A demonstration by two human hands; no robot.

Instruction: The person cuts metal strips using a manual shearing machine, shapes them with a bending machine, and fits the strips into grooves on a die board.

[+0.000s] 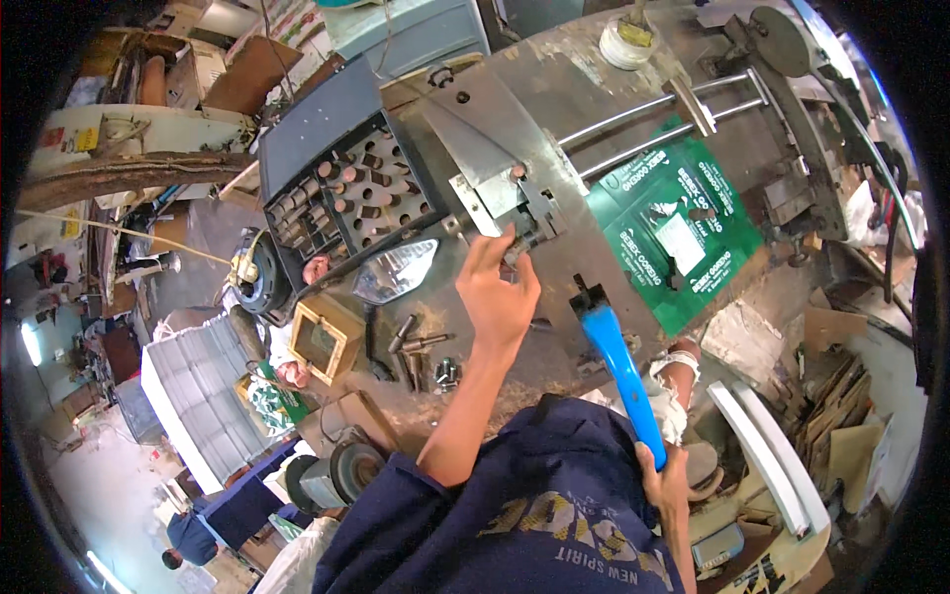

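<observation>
My left hand (500, 302) reaches over the bench, thumb and fingers curled together in a pinch round a small metal piece (514, 253). That piece is at the edge of a metal fixture (536, 213) with a notched dark block, and my fingers partly cover it. Low on the right, my right hand (667, 480) grips the end of a long bright blue handle (625, 371). The handle slants up and left to a dark metal head (589, 296) just right of my left hand. Whether the head is attached to anything below cannot be seen.
A grey case (327, 148) of cylindrical metal pieces stands open at left. Nearer are a wooden box (327, 339), several metal pins (409, 346) and a bench grinder (341, 477). Parallel rods (653, 148) and a green printed sheet (648, 287) are to the right.
</observation>
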